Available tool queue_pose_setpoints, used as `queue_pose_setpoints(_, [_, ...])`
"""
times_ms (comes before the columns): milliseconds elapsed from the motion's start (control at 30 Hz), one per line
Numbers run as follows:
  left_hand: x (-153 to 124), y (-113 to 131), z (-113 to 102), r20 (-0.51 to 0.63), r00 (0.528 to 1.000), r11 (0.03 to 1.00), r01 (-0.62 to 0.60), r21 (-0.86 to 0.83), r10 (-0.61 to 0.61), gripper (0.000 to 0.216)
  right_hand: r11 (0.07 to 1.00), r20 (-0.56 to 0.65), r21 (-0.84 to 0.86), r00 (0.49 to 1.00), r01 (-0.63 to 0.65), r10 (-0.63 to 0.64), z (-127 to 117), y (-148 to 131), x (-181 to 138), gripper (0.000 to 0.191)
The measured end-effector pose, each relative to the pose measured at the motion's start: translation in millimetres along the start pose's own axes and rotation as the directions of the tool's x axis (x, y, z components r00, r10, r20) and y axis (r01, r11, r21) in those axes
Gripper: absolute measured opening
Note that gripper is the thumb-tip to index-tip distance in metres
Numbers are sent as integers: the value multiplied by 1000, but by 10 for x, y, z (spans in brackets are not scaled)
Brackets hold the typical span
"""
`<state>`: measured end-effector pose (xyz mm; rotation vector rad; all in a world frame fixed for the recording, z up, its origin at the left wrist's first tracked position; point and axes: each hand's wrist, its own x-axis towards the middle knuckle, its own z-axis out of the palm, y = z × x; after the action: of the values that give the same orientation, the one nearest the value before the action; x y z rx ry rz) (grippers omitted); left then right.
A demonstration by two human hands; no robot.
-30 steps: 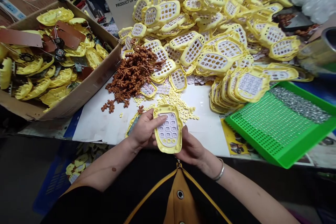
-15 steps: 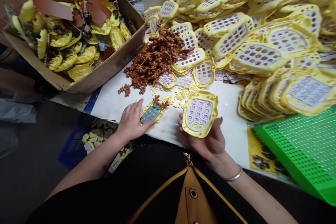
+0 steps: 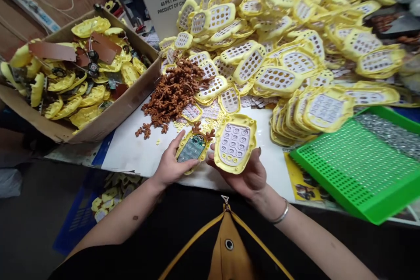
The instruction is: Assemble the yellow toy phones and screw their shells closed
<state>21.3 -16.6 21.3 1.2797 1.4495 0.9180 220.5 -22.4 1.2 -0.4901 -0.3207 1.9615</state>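
Observation:
My right hand (image 3: 246,176) cradles a yellow plastic shell (image 3: 234,143) from below, its white rubber keypad facing up. My left hand (image 3: 171,164) grips a second yellow shell (image 3: 192,147) that shows a green circuit board and has brown antler-shaped pieces at its top end. Both shells sit side by side just above the white sheet (image 3: 131,151) near the table's front edge. A small scatter of tiny yellow buttons (image 3: 215,117) lies just beyond them.
A heap of brown antler pieces (image 3: 170,96) lies behind my left hand. A big pile of yellow shells (image 3: 282,48) fills the back and right. A cardboard box (image 3: 108,116) of assembled parts stands at the left, a green perforated tray (image 3: 354,166) at the right.
My left hand let go of the keypad shell, reached left to the shell with the circuit board and picked it up. My right hand kept the keypad shell and brought it close beside.

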Motion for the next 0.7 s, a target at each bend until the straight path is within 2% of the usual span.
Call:
queue_pose_setpoints(67, [25,15,81,103,994,971,67,-231,-44,94,999,13,-15,999,32,-32,28,-28,22,71])
queue_pose_setpoints(133, [43,29,136,193,979,902,143,-407,-68,89,998,30,-48,999,41,-40,18,-46,27,78])
queue_pose_setpoints(233, [57,77,167,326,941,769,274,-577,-90,64,997,79,-70,997,24,-19,-42,-44,11,83])
queue_pose_setpoints(333, [67,151,170,447,883,668,418,-615,-140,42,998,129,-62,991,-23,31,-87,-26,-2,79])
queue_pose_setpoints(433, [87,201,170,511,845,620,487,-615,-157,32,997,128,-39,989,-64,69,-77,-17,5,72])
queue_pose_setpoints(567, [116,198,163,539,826,560,529,-638,-167,27,997,64,-64,997,-48,53,-35,-15,22,77])
queue_pose_setpoints(700, [129,168,167,513,835,550,529,-647,-199,28,989,26,-140,999,-40,44,-46,4,24,84])
